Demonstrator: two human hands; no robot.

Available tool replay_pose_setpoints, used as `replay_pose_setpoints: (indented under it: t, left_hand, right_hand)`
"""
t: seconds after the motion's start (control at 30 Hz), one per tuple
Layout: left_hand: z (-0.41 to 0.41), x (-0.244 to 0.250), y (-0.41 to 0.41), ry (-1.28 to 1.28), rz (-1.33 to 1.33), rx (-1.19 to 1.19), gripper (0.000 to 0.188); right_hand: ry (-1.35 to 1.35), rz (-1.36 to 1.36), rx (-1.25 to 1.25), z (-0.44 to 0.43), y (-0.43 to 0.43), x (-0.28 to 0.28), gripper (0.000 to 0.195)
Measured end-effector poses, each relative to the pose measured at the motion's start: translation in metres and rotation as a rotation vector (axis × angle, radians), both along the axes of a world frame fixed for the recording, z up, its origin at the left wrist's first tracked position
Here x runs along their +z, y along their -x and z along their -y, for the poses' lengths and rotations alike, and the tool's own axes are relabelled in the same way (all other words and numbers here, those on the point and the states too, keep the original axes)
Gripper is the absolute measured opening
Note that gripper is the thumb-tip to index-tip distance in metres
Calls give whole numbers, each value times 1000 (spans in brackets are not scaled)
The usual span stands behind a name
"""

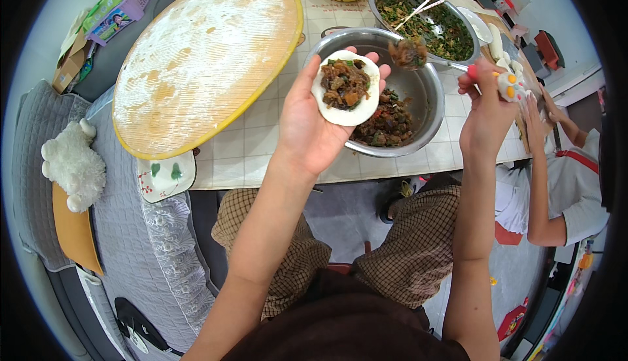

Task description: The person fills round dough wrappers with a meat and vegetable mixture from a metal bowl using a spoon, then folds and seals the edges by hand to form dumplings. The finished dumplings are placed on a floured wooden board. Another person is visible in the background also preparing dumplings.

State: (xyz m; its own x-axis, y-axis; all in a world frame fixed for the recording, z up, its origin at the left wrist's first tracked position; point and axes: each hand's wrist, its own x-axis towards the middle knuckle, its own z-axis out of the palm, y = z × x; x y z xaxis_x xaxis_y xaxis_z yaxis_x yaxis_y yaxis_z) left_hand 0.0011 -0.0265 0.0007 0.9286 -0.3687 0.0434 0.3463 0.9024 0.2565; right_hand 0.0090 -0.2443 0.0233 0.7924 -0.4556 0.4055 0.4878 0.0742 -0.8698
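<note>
On the upturned palm of my left hand (306,125) lies a round dough wrapper (338,117), cradled by the fingers. A mound of brown filling with green bits (345,83) covers its middle. My right hand (483,110) grips a spoon (457,66) by its handle, which has a decorated pale end. The spoon's bowl is heaped with more filling (409,53) and hovers over a steel basin (431,132). Chopped filling (387,128) lies at the bottom of that basin, partly hidden by my left hand and the wrapper.
A flour-dusted round tray (211,66) with a yellow rim juts over the table's left part. Behind the basin stands a second steel bowl (471,42) of green filling, chopsticks (417,11) across it. At right, a co-worker's hands (537,115) rest near dough pieces (503,59).
</note>
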Motion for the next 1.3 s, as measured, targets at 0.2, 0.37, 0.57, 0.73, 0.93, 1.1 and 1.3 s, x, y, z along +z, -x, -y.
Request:
replay_pose_setpoints:
  t: [0.2,0.37,0.57,0.73,0.93,1.1,1.3]
  left_hand:
    - [-7,1,0,-45,43,32,53]
    - [-3,3,3,-33,21,-7,52]
    - [4,-2,5,11,-3,-50,54]
    - [2,-2,6,-57,-5,-96,54]
    - [4,-2,5,-1,-10,-66,55]
    - [4,1,7,22,-25,-68,54]
    - [7,0,7,-7,29,-110,57]
  right_hand:
    - [1161,140,114,-3,10,3,13]
    - [665,242,-135,-2,19,6,13]
    - [917,550,-68,-17,24,6,18]
    - [978,652,-20,-21,24,8,21]
    - [1018,674,54,-29,28,8,21]
    - [987,686,67,-28,29,11,21]
    - [995,611,139,-25,23,12,26]
